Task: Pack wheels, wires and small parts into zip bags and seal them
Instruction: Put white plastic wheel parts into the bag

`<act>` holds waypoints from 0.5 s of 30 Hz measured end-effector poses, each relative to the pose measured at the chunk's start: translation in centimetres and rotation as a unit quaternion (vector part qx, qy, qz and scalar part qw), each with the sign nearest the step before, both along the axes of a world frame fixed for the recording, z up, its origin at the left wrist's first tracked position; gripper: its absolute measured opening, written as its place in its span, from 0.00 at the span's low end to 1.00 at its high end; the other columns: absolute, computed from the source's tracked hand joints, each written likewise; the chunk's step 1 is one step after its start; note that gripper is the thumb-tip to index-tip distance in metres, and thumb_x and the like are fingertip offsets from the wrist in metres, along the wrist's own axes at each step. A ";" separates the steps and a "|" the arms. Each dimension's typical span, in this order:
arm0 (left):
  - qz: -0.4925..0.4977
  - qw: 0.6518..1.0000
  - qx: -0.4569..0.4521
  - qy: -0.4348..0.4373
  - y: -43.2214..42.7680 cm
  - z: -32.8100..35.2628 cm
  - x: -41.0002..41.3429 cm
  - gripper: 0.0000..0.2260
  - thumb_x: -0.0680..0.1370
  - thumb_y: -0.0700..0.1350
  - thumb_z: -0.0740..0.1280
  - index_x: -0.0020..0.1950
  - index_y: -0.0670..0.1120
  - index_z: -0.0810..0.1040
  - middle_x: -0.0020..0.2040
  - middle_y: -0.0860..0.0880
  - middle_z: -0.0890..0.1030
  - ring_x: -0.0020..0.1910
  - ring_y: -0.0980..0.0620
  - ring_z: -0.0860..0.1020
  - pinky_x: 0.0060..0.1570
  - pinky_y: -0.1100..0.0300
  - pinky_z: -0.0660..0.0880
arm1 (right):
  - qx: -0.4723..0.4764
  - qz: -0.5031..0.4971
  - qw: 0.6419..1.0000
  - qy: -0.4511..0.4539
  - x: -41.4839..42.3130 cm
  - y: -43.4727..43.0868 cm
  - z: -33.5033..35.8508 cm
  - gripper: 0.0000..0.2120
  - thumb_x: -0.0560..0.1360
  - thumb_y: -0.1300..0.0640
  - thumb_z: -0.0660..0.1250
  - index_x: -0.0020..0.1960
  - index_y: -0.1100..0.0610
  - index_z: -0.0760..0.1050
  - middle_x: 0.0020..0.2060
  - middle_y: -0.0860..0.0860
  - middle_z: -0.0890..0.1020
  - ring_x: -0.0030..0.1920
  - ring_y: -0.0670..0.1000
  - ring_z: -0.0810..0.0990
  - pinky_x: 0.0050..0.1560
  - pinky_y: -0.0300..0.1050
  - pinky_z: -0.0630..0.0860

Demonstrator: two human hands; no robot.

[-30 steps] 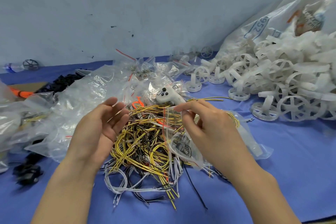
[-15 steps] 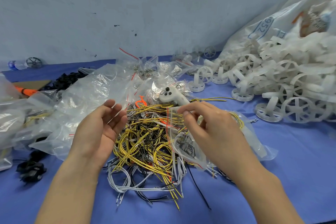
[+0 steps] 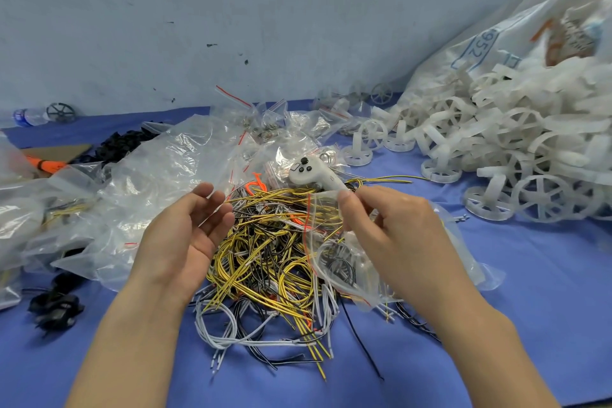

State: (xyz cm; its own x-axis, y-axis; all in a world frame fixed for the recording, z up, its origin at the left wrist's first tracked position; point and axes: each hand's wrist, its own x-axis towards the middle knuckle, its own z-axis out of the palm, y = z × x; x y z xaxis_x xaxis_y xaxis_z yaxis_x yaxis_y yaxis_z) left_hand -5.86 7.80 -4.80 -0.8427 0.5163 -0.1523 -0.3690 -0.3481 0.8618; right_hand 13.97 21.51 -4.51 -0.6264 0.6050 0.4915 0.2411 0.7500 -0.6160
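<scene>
A blue cloth (image 3: pixel 546 308) covers the surface up to the pale wall, and in its middle lies a tangle of wires (image 3: pixel 265 262) — yellow-black, white and black. To the left sprawl clear plastic bags (image 3: pixel 159 175) with black parts (image 3: pixel 56 306) near them, while small zip bags (image 3: pixel 281 122) and a white controller (image 3: pixel 313 172) lie behind the wires. On the right, white plastic wheels (image 3: pixel 496 156) pile up — spilling from a big white sack (image 3: pixel 503 40).
</scene>
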 end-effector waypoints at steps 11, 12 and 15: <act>0.030 0.998 0.003 0.059 0.5 0.5 0.5 0.10 0.80 0.36 0.57 0.48 0.45 0.77 0.34 0.50 0.82 0.31 0.54 0.81 0.34 0.63 0.79 | -0.085 -0.058 0.989 0.105 1.5 2.2 0.3 0.19 0.80 0.47 0.64 0.32 0.51 0.76 0.26 0.41 0.79 0.26 0.45 0.73 0.28 0.36 0.66; 0.032 0.997 0.005 0.069 0.6 0.6 0.7 0.10 0.80 0.37 0.57 0.49 0.45 0.77 0.34 0.50 0.82 0.32 0.54 0.81 0.34 0.63 0.79 | -0.094 -0.069 0.985 0.124 1.9 2.8 0.3 0.17 0.79 0.48 0.64 0.33 0.50 0.77 0.25 0.41 0.78 0.25 0.44 0.72 0.27 0.35 0.64; 0.035 0.997 0.011 0.075 1.1 0.7 1.0 0.11 0.80 0.36 0.57 0.48 0.45 0.78 0.34 0.50 0.82 0.32 0.54 0.81 0.34 0.63 0.79 | -0.129 -0.100 0.969 0.186 3.2 4.5 0.5 0.14 0.76 0.48 0.63 0.34 0.50 0.78 0.24 0.44 0.76 0.25 0.44 0.70 0.30 0.41 0.66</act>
